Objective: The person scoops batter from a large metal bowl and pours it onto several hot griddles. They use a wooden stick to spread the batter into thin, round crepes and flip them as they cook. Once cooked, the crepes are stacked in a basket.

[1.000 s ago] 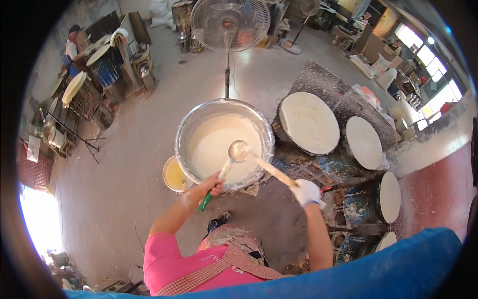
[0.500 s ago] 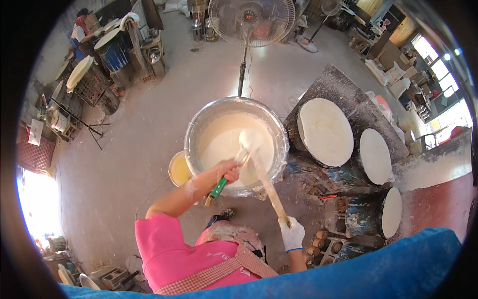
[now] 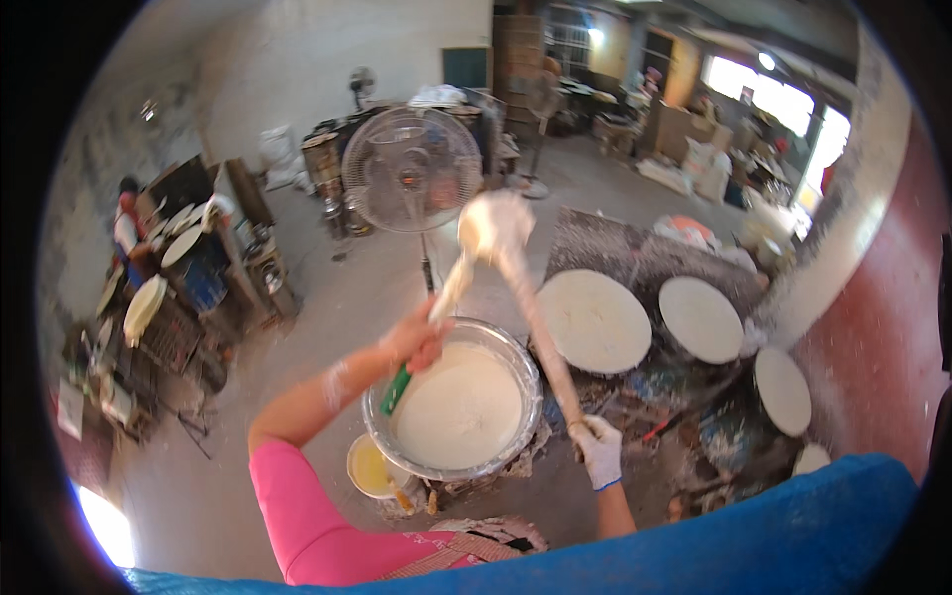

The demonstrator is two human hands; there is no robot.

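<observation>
Both of my hands hold long tools up over a wide metal basin (image 3: 529,421) of pale batter (image 3: 458,407). My bare left hand (image 3: 415,337) is wrapped round a green-handled tool (image 3: 395,391) with a whitish shaft; its exact kind is unclear. Gloved in white, my right hand (image 3: 598,451) grips the lower end of a long wooden stick (image 3: 543,347). Beyond the basin's far rim the tools' upper ends meet at a batter-coated, rounded head (image 3: 504,220), blurred by motion. I cannot tell which tool that head belongs to.
Drum-like stoves with round pale tops (image 3: 595,322) stand to the right, by a dark flour-dusted board (image 3: 625,243). A bowl of yellow liquid (image 3: 373,466) sits beside the basin. Ahead rises a standing fan (image 3: 412,171). Another person (image 3: 129,223) is at the far left.
Both tools have come up out of the basin, their coated ends now high beyond its far rim. My left hand has risen and moved left. The view has tilted up, showing more of the room.
</observation>
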